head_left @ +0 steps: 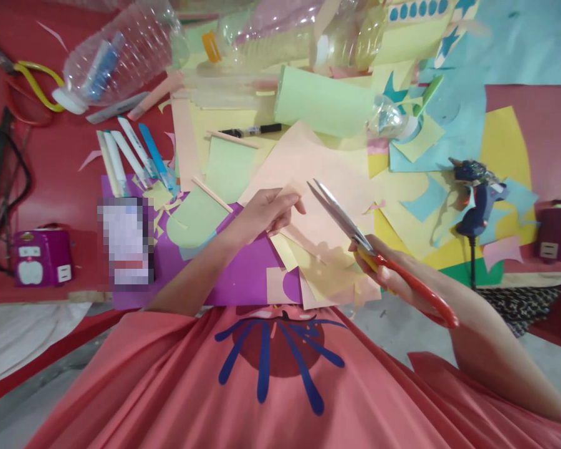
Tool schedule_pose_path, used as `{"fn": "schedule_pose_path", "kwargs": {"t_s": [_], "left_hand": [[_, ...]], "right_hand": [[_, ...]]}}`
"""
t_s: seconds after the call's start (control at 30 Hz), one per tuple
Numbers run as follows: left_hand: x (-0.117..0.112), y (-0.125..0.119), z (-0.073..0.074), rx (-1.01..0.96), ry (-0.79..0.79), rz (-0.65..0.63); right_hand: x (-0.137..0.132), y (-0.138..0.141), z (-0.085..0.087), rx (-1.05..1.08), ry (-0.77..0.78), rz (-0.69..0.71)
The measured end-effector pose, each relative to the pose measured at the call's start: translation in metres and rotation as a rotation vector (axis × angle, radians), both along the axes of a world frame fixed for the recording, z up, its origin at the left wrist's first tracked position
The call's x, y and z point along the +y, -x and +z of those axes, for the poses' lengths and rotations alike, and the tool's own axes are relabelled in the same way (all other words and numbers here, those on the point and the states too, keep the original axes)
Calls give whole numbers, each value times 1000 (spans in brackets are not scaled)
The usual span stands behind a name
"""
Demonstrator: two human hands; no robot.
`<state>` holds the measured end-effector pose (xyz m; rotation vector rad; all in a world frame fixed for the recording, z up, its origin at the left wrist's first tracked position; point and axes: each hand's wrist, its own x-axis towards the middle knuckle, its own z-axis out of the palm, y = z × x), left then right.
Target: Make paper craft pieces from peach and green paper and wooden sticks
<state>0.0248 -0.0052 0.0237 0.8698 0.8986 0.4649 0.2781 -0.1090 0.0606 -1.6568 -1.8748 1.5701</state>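
My left hand (pixel 267 211) pinches the near edge of a pale peach paper sheet (pixel 303 165) that lies over a heap of coloured papers. My right hand (pixel 387 269) grips red-handled scissors (pixel 355 234); their blades are slightly parted and point up-left over the peach sheet, a short way right of my left fingers. A purple sheet (pixel 243 274) lies under my left forearm.
A blue glue gun (pixel 477 193) stands at the right. Markers (pixel 135 156) and clear plastic bottles (pixel 121 53) lie at the upper left. Purple power strips (pixel 42 255) sit on the red table at both sides. Yellow-handled pliers (pixel 32 84) rest far left.
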Motion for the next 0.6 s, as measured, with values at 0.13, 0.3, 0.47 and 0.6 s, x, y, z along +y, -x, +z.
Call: {"fn": "schedule_pose_path", "kwargs": {"t_s": [0.13,0.3,0.47,0.6], "left_hand": [[-1,0,-2,-21,-19,4],[-1,-2,3,23,35,-11],[0,-2,5,30,35,-41],[-1,-2,3,33,34,-55]], "right_hand": [[2,5,3,-54,2,34],[5,19,6,-57,27,-8],[9,26,7,-27,45,-18],[16,23,2,-30,92,40]]}}
